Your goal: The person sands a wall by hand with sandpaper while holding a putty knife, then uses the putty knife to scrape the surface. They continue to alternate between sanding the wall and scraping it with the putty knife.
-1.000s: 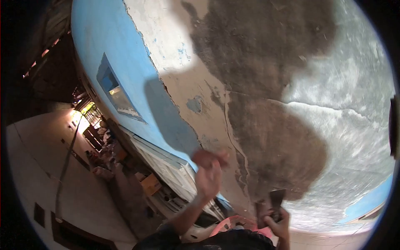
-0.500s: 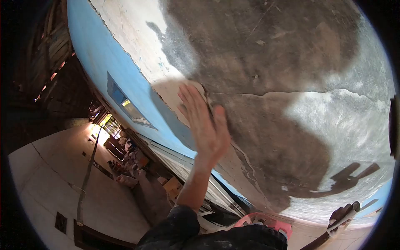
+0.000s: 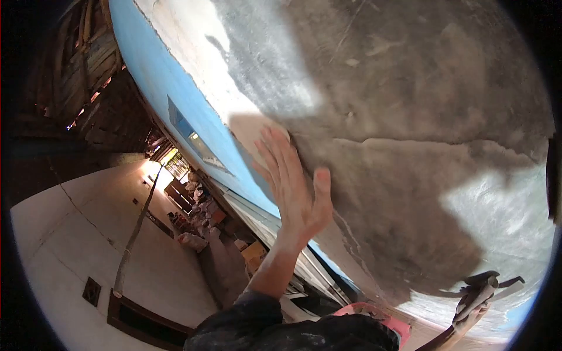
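My left hand point(image 3: 295, 199) is raised in front of the wall, fingers stretched upward and thumb apart, with nothing in it. Its palm faces a strip of rough, pale plaster beside the grey wall surface point(image 3: 410, 88); whether the palm touches cannot be made out. A thin ridge or crack point(image 3: 421, 142) runs across the grey surface to the right of the fingers. Low on the right, my right hand point(image 3: 473, 313) is closed around a tool that looks like a plastering trowel point(image 3: 487, 286), seen by its rounded end. It is close to the wall, and its blade is mostly hidden.
Blue paint point(image 3: 158, 70) with a small window point(image 3: 199, 146) borders the grey patch. A pink plastic container point(image 3: 404, 327) is below my body. A wooden pole point(image 3: 137, 234) hangs at left before a white wall point(image 3: 64, 251). Sacks and boxes point(image 3: 202, 205) line the passage.
My left hand has shifted slightly right and down in the view, its thumb farther out. My right hand has come up closer to the wall with the tool. The view has turned somewhat.
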A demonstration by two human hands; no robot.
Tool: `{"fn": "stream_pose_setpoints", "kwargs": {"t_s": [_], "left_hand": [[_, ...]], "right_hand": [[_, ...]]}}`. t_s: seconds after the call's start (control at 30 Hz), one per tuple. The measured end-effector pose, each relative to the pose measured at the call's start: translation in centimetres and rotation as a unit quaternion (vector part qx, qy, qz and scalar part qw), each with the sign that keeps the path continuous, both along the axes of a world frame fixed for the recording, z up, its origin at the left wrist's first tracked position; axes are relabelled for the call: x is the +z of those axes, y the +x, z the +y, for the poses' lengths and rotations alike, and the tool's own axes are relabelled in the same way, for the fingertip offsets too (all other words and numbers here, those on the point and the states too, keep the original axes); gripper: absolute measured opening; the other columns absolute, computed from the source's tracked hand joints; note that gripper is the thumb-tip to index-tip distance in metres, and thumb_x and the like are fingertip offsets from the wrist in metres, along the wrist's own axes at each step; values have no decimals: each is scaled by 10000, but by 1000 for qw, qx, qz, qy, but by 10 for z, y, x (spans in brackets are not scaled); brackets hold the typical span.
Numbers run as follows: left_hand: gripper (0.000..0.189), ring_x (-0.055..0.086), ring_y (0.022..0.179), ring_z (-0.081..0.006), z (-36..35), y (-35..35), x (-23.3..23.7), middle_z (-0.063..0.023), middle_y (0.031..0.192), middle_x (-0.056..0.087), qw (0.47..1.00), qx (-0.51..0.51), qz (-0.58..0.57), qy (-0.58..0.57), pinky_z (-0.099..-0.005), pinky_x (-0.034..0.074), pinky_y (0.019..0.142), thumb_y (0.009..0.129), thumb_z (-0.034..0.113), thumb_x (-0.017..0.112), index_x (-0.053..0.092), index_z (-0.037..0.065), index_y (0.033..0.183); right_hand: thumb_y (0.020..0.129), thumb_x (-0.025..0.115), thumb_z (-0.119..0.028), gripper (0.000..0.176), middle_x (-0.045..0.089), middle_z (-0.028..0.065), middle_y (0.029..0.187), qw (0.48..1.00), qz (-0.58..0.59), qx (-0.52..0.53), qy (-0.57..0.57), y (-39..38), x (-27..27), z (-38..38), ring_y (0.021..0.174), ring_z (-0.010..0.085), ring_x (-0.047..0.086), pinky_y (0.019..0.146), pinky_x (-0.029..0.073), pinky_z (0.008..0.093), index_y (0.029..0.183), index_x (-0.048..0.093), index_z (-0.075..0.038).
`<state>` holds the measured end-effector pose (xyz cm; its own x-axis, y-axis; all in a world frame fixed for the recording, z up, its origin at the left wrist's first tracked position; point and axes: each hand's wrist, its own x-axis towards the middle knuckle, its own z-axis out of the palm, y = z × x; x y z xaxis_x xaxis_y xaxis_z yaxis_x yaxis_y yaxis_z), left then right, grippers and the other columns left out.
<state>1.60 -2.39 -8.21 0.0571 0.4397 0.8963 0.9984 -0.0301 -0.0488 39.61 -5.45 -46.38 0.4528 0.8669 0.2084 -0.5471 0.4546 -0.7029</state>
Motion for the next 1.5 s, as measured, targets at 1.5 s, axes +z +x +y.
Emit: {"fn": "stream_pose_setpoints", "kwargs": {"t_s": [1.5], "left_hand": [[913,-62,1419,-465,27,-18,2,-360,1502,-12,992,-53,82,74,-608,-37,1096,942,573,352,9,-96,1460]], "right_hand": [[914,495,-234,254,573,67,617,903,-408,-131,22,-14,72,7,511,143,549,468,462,282,739,571,-66]]}}
